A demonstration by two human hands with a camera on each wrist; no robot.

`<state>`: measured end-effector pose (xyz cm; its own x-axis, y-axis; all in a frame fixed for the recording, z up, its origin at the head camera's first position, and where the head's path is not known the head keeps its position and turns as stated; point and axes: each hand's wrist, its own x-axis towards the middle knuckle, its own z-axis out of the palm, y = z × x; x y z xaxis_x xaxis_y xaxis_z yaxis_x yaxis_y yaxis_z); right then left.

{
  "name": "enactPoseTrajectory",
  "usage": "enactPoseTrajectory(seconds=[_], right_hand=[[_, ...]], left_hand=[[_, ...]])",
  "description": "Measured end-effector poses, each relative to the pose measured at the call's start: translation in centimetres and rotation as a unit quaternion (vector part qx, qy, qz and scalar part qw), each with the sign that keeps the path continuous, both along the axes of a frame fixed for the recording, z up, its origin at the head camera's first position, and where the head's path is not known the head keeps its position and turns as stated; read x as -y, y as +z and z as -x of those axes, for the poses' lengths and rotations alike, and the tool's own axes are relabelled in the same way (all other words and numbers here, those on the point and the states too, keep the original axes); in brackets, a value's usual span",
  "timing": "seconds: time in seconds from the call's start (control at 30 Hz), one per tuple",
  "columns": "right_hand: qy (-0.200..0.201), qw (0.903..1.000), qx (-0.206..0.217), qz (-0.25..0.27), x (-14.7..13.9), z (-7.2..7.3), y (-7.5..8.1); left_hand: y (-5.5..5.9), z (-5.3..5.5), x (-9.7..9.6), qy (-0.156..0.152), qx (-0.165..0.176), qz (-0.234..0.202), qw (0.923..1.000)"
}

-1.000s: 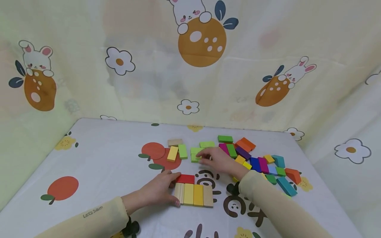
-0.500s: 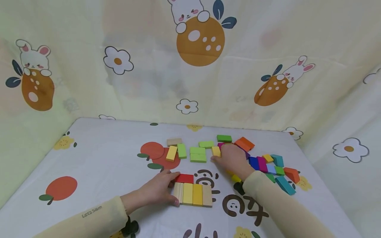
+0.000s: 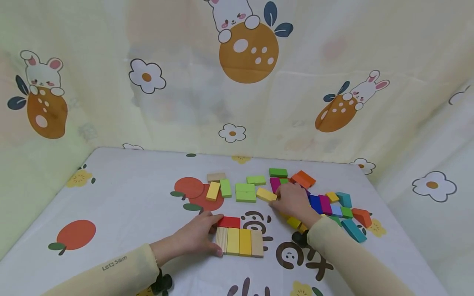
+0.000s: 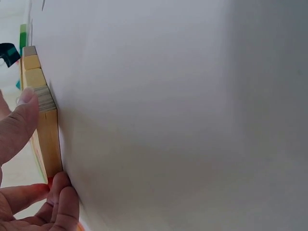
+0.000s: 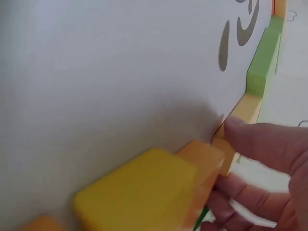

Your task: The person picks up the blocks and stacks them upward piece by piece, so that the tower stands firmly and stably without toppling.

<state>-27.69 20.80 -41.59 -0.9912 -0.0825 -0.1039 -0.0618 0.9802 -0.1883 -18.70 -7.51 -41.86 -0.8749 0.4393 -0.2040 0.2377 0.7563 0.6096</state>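
Note:
In the head view my left hand holds the left end of a flat row of wooden blocks. Its thumb lies at the near end of a pale striped block, and its fingers touch a red block across the row's far side. Two yellowish blocks and a tan block complete the row. My right hand pinches the right end of a yellow block lying on the table. In the right wrist view its thumb presses that block's side, while the other fingers are partly hidden.
Light green blocks lie left of my right hand, near another yellow block and a tan one. Many-coloured blocks, including a teal one, are scattered to the right. A printed cloth curtain hangs behind the table.
My right hand has moved right from the light green blocks to the yellow block. That block has come out from the pile and turned lengthwise. The left hand stays put.

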Motion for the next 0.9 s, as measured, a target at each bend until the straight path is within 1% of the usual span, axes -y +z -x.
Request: enactPoseTrajectory(seconds=[0.13,0.33,0.43,0.53,0.63,0.77,0.9], right_hand=[[0.012,0.9991,-0.005,0.041,-0.6,-0.4,-0.1],[0.023,0.9969,-0.009,0.075,-1.1,-0.9,0.1],[0.033,0.9952,-0.021,0.09,-1.3,-1.4,0.6],[0.045,0.9925,-0.027,0.111,-1.5,-2.3,1.0],[0.07,0.9885,-0.015,0.133,-1.3,-3.3,0.9],[0.093,0.9838,0.01,0.153,-0.8,-4.6,0.4],[0.082,0.9795,0.042,0.179,0.0,-5.3,-0.1]], left_hand=[[0.0,0.1,0.0,0.0,0.002,0.001,1.0],[0.0,0.1,-0.1,0.004,0.004,0.002,1.0],[0.0,0.1,0.0,0.004,0.003,0.0,1.0],[0.0,0.0,0.0,0.005,0.002,-0.001,1.0],[0.1,0.0,0.0,0.006,0.0,0.003,1.0],[0.1,0.0,-0.1,0.005,0.0,0.005,1.0],[0.0,0.0,-0.1,0.006,0.003,0.004,1.0]])
